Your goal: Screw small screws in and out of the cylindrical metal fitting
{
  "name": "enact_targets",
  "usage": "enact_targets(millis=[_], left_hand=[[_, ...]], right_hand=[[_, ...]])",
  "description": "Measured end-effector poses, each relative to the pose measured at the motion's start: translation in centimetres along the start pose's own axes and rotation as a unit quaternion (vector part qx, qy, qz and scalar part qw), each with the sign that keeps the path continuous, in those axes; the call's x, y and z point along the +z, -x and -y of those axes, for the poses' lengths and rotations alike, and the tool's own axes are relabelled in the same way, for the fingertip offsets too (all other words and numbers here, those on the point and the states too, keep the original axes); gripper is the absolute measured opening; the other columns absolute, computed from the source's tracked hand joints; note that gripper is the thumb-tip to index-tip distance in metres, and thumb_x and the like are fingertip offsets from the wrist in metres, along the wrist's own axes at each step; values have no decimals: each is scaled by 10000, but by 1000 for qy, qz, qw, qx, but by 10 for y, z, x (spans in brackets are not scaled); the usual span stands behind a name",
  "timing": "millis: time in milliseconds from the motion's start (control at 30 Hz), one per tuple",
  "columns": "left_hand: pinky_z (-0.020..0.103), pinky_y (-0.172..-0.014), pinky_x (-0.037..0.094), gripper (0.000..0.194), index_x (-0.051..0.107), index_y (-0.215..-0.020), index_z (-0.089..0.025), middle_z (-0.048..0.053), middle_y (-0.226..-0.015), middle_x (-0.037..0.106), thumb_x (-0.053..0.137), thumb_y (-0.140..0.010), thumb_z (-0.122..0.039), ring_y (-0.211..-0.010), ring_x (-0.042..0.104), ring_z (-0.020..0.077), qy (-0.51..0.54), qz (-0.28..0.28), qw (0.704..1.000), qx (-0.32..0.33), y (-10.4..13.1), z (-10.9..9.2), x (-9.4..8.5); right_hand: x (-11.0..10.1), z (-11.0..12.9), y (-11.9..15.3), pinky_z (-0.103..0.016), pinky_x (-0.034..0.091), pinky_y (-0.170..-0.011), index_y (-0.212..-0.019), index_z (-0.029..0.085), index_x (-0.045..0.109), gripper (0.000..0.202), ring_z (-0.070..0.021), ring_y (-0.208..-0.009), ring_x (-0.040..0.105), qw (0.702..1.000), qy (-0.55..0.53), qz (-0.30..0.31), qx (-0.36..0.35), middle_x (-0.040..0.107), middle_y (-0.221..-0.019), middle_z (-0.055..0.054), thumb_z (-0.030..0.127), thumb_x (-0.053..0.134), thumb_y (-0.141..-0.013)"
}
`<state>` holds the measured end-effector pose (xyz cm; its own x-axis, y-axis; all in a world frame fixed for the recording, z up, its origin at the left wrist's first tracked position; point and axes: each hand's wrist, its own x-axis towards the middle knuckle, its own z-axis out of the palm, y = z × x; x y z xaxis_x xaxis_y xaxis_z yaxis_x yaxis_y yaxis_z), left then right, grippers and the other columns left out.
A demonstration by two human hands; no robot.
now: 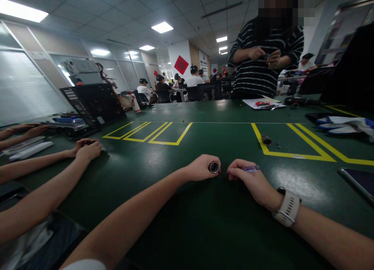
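My left hand [203,168] is closed around a small dark metal cylinder [214,167], whose round, hollow end faces me. A tiny piece shows just under it, too small to name. Close by on the right, my right hand [248,178] pinches a thin tool with a clear purplish handle [251,168], which looks like a small screwdriver. Its thin dark end points toward the cylinder, with a small gap between them. A similar metal cylinder [266,140] lies on the table beyond my right hand, beside several tiny dark parts [278,145].
Yellow tape [298,157] marks boxes on the green table [163,165]. A co-worker's hands [87,149] are at my left; a standing person [263,63] handles something across the table. Gloves [344,124], a dark tablet-like device [359,182], and papers with a red-handled tool [263,103] lie rightward.
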<state>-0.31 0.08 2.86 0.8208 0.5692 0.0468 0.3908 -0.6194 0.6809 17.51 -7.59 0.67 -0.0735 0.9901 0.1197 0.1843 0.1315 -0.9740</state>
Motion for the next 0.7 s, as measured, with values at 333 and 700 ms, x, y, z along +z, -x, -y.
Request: enact_targets(millis=[333,700], left_hand=[[230,-680,440,151,541,-813,-147,-10,-792,595,617,-688,-110,-748,566,113,-28,-25,999,6,-2,2,2],[277,-754,428,160,554,-831,-151,18,-847,562,610,-683,-130,-820,535,152,-109,-184,976,29,-8,25,3]], right_hand=[[1,5,1,-309,384,-609,-614,202,586,209,-166,-617,529,998,11,-55,-24,569,-592,4,306,524,-784],[1,8,6,-390,435,-832,-946,220,660,226,-222,-938,589,998,-17,-6,-65,664,-968,-48,366,551,-813]])
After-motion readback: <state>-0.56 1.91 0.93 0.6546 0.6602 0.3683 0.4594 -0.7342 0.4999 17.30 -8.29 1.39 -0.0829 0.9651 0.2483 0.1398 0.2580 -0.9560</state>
